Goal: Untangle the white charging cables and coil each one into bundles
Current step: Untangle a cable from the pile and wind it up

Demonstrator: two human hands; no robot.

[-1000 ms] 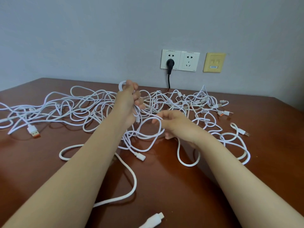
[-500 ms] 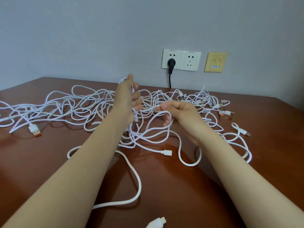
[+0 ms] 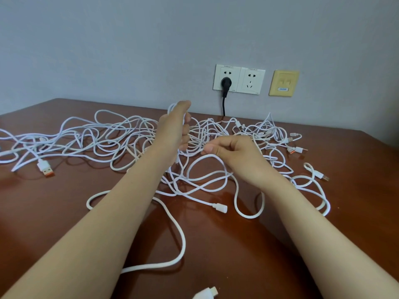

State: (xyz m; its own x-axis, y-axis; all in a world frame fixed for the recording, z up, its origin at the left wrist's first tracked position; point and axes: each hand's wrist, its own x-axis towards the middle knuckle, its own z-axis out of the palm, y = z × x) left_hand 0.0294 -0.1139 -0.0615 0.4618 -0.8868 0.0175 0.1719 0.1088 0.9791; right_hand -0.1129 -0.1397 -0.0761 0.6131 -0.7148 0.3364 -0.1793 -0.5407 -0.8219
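Brown wooden table (image 3: 280, 244) against a grey wall, double white socket (image 3: 239, 79) with a black plug (image 3: 226, 83) in its left half, yellowish wall plate (image 3: 284, 83) beside it. White charging cables (image 3: 108, 139) sprawl in one big tangle across the far half of the table, left edge to right, with loose loops trailing toward the near side. Left hand (image 3: 172, 134) raised above the tangle's middle, fingers curled tight round a bunch of strands that hang down to the table. Right hand (image 3: 235, 154) just beside it, lower, fingers curled in, thumb and forefinger pinching one strand, a loop drooping under it. Orange-tipped USB plug (image 3: 46, 169) lies on the left. White connector end (image 3: 220, 208) lies near centre, below the right hand. Another connector (image 3: 207, 293) is cut off by the bottom edge. A few small plugs (image 3: 295, 149) sit at the tangle's right side.
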